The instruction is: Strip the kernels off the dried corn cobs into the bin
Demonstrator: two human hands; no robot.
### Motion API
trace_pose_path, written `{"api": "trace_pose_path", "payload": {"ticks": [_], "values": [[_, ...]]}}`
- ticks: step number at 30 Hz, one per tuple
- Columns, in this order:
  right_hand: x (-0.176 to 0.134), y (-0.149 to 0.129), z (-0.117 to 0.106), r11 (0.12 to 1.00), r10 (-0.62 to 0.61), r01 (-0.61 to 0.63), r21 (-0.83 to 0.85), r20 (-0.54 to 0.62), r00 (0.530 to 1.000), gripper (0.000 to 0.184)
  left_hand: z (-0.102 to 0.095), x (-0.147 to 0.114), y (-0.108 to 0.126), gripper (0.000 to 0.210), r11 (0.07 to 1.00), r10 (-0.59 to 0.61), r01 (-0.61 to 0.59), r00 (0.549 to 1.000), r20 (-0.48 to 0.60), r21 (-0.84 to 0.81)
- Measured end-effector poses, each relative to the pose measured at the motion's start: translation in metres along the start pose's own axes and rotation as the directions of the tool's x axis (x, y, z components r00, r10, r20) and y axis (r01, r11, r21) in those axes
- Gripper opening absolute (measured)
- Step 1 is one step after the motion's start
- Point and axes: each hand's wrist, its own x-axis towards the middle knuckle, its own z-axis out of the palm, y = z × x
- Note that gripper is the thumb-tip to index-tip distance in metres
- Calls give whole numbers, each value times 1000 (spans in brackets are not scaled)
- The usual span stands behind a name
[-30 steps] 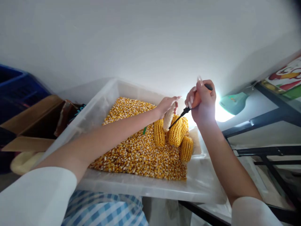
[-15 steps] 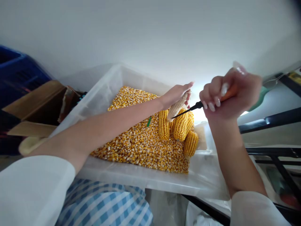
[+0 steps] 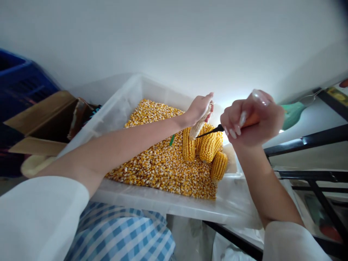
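My left hand (image 3: 198, 109) is closed around a pale, stripped corn cob (image 3: 197, 130), held slanting above the bin. In my right hand (image 3: 251, 117) is a screwdriver (image 3: 217, 129) with an orange handle and a thin dark shaft. Its tip meets the lower end of the cob, though whether it digs in I cannot tell. Just below lie several yellow ears of corn (image 3: 208, 149), full of kernels. They rest on a thick layer of loose corn kernels (image 3: 165, 174) inside a translucent plastic bin (image 3: 190, 209).
A small green strip (image 3: 172, 140) lies on the kernels. Left of the bin are an open cardboard box (image 3: 40, 116) and a blue crate (image 3: 24, 83). Black metal rack bars (image 3: 310, 140) and a green object (image 3: 293, 114) are at the right. Behind stands a pale wall (image 3: 163, 40).
My right hand has moved left and downward with the screwdriver. The cob and my left hand have shifted slightly left. The ears stay in place on the kernels.
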Motion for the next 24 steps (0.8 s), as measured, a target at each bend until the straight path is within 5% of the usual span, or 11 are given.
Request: {"api": "trace_pose_path", "payload": {"ticks": [8, 13, 17, 21, 24], "values": [[-3, 25, 8, 995, -79, 77, 67, 36, 996, 45, 5, -3, 2, 43, 996, 82, -78, 992, -92, 54], [-5, 21, 9, 987, -151, 148, 65, 42, 988, 41, 7, -11, 7, 43, 998, 56, -54, 997, -46, 45], [-10, 22, 15, 997, -57, 61, -53, 69, 996, 38, 7, -14, 12, 43, 993, 98, -94, 993, -61, 72], [-12, 18, 19, 999, -46, 46, -4, 37, 998, 36, 6, -12, 11, 42, 998, 61, -60, 996, -72, 16], [-11, 15, 16, 993, -119, 119, 12, 24, 993, 39, 6, -8, 7, 43, 998, 59, -59, 994, -86, 1]]}}
